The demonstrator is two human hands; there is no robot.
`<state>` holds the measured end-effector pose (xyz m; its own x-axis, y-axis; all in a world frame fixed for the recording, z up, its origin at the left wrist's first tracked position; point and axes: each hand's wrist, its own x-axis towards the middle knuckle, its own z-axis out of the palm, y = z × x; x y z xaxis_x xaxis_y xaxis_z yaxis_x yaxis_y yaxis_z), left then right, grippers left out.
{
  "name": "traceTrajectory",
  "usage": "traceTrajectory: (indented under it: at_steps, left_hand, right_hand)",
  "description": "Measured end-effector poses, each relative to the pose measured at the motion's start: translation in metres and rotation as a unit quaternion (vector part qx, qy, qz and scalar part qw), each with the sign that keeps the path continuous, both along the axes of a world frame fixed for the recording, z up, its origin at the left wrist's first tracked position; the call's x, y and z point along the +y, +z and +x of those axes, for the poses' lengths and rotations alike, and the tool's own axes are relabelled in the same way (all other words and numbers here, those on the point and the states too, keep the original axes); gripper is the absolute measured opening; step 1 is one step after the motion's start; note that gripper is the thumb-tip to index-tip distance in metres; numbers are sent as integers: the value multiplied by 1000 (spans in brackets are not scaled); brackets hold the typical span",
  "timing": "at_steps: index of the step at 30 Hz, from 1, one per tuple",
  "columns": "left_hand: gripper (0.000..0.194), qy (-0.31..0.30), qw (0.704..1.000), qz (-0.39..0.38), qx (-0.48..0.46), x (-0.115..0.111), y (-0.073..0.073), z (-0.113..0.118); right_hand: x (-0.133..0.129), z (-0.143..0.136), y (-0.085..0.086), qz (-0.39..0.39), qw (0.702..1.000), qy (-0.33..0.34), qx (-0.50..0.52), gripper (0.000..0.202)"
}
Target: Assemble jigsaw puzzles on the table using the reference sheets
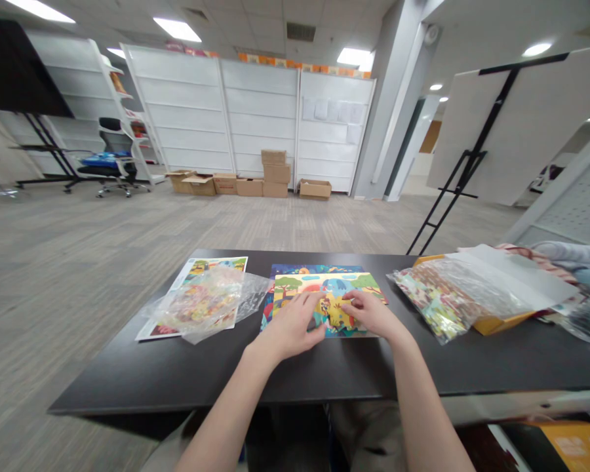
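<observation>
A colourful jigsaw puzzle (341,321) with a yellow ground, green trees and a blue elephant-like figure lies flat on the table in front of me. My left hand (295,324) rests over its left part, fingers stretched forward and the thumb held apart. Over the right part is my right hand (372,313), its fingers bent and spread, with the tips at the picture's surface. I see nothing held in either hand, though small pieces under the fingers would be hidden. A dark blue illustrated board (319,268) shows from beneath the puzzle.
Left on the black table (201,373), a clear plastic bag (204,301) covers part of a picture sheet (240,265). To the right lie a bag of puzzle pieces (437,298), a yellow envelope (504,321) and cloth rolls (570,252). An easel (465,174) stands beyond.
</observation>
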<state>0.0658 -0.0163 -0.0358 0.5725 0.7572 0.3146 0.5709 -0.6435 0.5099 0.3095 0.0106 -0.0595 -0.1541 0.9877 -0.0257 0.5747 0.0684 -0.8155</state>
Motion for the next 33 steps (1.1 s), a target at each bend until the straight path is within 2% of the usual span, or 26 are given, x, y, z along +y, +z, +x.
traceTrajectory:
  at_steps: [4, 9, 14, 18, 21, 24, 28, 33]
  left_hand:
    - [68, -8, 998, 4, -68, -4, 3, 7]
    - [72, 7, 996, -5, -84, -3, -2, 17]
    - [76, 29, 995, -3, -92, 0, -8, 20]
    - [74, 20, 996, -23, -83, -2, -5, 17]
    - [75, 12, 997, -42, -57, -4, 2, 7]
    - [75, 17, 999, -40, -18, -4, 10, -12]
    - [60, 76, 995, -33, 57, -4, 16, -41]
    - [59, 117, 985, -45, 115, -8, 13, -56]
  right_hand:
    - [-7, -15, 13, -20, 997, 25, 66, 29]
    - [-15, -34, 28, -54, 988, 44, 141, 39]
    - [-18, -40, 33, -76, 983, 48, 162, 45]
    - [-18, -43, 31, -67, 987, 70, 130, 43]
    - [-12, -43, 22, -16, 993, 76, 88, 33]
    - [-4, -38, 12, 37, 998, 28, 50, 25]
    - [2, -28, 5, 35, 999, -35, 0, 27]
    - [2, -23, 8, 34, 999, -33, -18, 28]
